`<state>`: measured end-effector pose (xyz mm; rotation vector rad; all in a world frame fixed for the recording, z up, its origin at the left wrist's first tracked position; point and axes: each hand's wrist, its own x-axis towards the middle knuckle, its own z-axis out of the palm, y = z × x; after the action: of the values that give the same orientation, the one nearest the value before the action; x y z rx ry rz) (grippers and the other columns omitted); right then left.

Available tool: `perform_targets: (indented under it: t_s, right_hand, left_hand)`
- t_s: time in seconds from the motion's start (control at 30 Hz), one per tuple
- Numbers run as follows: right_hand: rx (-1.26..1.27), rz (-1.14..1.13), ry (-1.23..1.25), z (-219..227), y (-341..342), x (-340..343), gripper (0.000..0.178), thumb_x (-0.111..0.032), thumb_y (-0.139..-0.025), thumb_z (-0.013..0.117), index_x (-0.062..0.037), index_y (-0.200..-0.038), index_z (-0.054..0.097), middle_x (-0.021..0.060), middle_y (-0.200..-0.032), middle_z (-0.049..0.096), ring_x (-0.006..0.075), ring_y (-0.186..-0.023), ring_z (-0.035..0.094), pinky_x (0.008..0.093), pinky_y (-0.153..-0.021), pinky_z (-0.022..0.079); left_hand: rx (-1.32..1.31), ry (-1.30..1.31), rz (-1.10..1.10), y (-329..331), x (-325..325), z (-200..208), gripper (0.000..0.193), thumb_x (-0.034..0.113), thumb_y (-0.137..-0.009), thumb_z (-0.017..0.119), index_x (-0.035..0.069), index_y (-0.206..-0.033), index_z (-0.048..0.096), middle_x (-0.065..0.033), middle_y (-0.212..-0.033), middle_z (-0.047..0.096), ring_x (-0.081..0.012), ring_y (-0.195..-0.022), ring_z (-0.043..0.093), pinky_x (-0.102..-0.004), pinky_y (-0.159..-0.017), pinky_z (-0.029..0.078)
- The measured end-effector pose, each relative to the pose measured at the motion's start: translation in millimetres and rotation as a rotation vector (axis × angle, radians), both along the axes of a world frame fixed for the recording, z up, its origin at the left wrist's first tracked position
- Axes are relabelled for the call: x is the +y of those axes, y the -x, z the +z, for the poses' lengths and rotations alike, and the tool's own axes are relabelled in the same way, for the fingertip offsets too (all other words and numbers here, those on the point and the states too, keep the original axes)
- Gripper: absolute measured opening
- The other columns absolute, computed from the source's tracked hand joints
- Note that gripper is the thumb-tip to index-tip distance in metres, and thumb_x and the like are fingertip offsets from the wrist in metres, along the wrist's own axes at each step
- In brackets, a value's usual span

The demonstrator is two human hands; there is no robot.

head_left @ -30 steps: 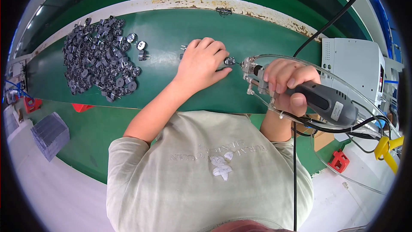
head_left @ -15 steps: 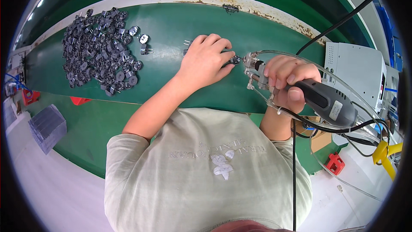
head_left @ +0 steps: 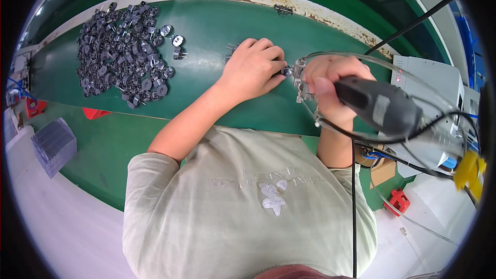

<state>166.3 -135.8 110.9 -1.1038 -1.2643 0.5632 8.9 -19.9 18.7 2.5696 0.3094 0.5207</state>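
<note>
A dark grey electric screwdriver [head_left: 381, 104], with clear tubing and a metal fitting at its tip, is wrapped by the fingers of my right hand [head_left: 330, 83]. The tip fitting meets a small black plug part [head_left: 285, 71] at the fingertips of my left hand [head_left: 253, 70]. That hand is closed on the part, palm down over the green table [head_left: 217, 15]. Beyond its knuckles another black part with metal pins [head_left: 231, 48] shows, partly covered. What else lies under the left palm is hidden.
At the left is a heap of black two-pin plug parts [head_left: 121, 54], with several loose ones [head_left: 178, 40] beside it. To the right stands a white box-shaped machine [head_left: 429, 85]. Black cables [head_left: 413, 26] and a clear hose [head_left: 356, 53] run around the screwdriver.
My right hand and the screwdriver have shifted slightly left, and its body has tilted. A red light now shows on the white machine. My left hand stays around the same spot.
</note>
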Motion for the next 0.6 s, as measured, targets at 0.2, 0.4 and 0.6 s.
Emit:
perform_targets:
  t_s: [0.2, 0.4, 0.6]
  right_hand:
    - [0.166, -0.006, -0.080, 8.6, 7.1, -0.2, 0.019, 0.001, -0.088, 0.070, -0.0048, -0.087, 0.052, 0.0077, -0.066, 0.057, 0.0197, -0.056, 0.055, 0.0400, -0.060, 0.052]
    - [0.149, 0.095, -0.213, 25.5, -1.5, -24.5, 0.020, -0.019, -0.095, 0.069, -0.0072, -0.095, 0.053, 0.0060, -0.067, 0.057, 0.0209, -0.054, 0.056, 0.0414, -0.058, 0.052]
    - [0.284, 0.051, -0.202, 1.4, 1.8, -23.9, 0.030, -0.016, -0.094, 0.083, -0.0049, -0.093, 0.055, 0.0074, -0.067, 0.061, 0.0204, -0.054, 0.058, 0.0425, -0.061, 0.056]
  left_hand:
    - [-0.023, -0.004, 0.003, -0.4, 0.2, -3.5, 0.020, 0.025, -0.080, 0.082, 0.014, -0.096, 0.082, 0.0027, -0.104, 0.067, -0.0195, -0.106, 0.061, -0.0389, -0.092, 0.048]
    - [0.037, -0.035, 0.012, 1.1, -0.2, -3.1, 0.023, 0.027, -0.082, 0.084, 0.014, -0.101, 0.082, 0.0041, -0.107, 0.069, -0.0187, -0.108, 0.062, -0.0375, -0.093, 0.049]
    - [0.022, -0.048, 0.012, 2.2, -1.2, -4.5, 0.025, 0.027, -0.081, 0.085, 0.015, -0.103, 0.082, 0.0046, -0.108, 0.069, -0.0179, -0.108, 0.062, -0.0367, -0.093, 0.049]
